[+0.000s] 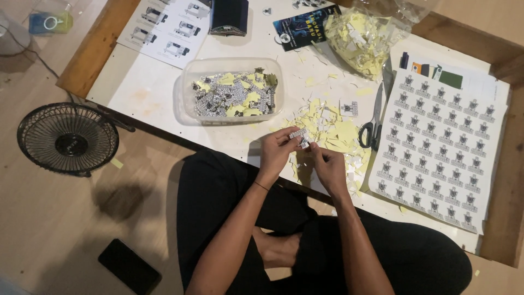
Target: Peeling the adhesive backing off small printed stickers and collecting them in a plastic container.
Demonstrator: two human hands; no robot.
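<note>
Between both hands (303, 153), small sticker (299, 135) (pinched)

Tub (232, 117) of cut stickers left of scrap pile (333, 136), scissors (375, 117) and sticker sheet (436, 153) right of it

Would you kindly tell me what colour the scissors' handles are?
Black, seen in the head view: the scissors lie beside the sticker sheet.

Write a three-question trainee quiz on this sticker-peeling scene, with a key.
1. True or false: the scissors lie between the paper scraps and the sticker sheet.
2. What do both hands, left hand and right hand, hold?
A. a small sticker
B. a pen
3. Fill in: the plastic tub holds cut ____.

Key: 1 true; 2 A; 3 stickers.
</note>
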